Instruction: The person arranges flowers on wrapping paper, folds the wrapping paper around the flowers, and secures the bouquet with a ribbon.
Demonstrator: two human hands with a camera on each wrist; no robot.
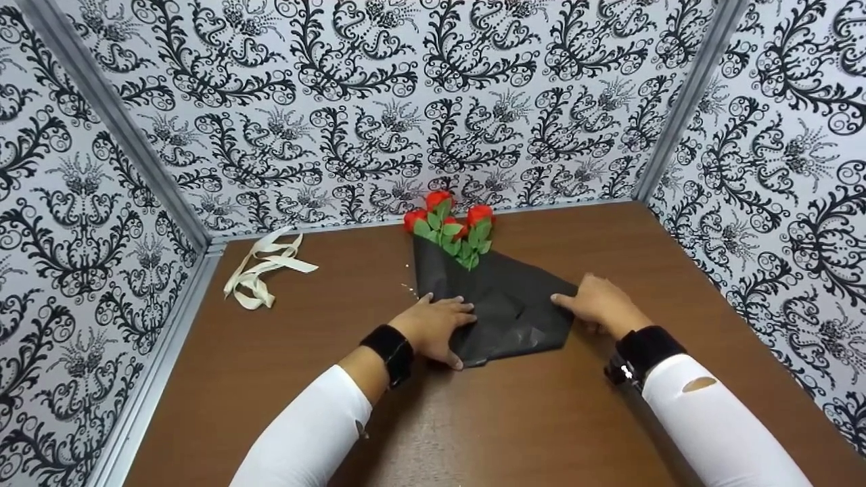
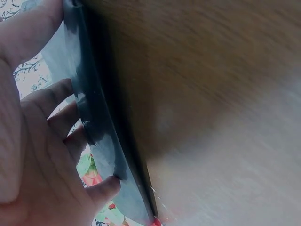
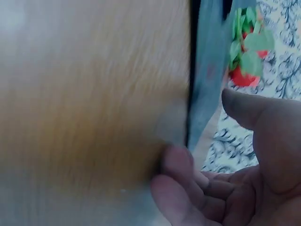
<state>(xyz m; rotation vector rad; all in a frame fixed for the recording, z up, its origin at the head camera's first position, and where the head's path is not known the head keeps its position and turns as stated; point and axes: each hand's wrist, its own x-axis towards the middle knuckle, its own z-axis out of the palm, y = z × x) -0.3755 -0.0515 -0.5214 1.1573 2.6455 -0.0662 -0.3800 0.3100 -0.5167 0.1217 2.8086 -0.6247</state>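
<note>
A bouquet of red artificial roses [image 1: 479, 215] with green leaves lies at the back of the table, its lower part covered by black wrapping paper [image 1: 504, 304]. My left hand [image 1: 436, 328] rests on the paper's left side with fingers spread and straight, the thumb near the bottom edge. At the paper's right corner, my right hand [image 1: 602, 301] holds the edge, thumb on top and the other fingers curled beneath. The right wrist view shows the paper's edge [image 3: 204, 84] between thumb and fingers. The rose stems are hidden by the paper.
A loose cream ribbon [image 1: 254, 277] lies in a heap at the back left of the brown table [image 1: 325, 297]. Small pale bits are scattered left of the paper. Patterned wall panels [image 1: 358, 115] with metal frames enclose the back and both sides.
</note>
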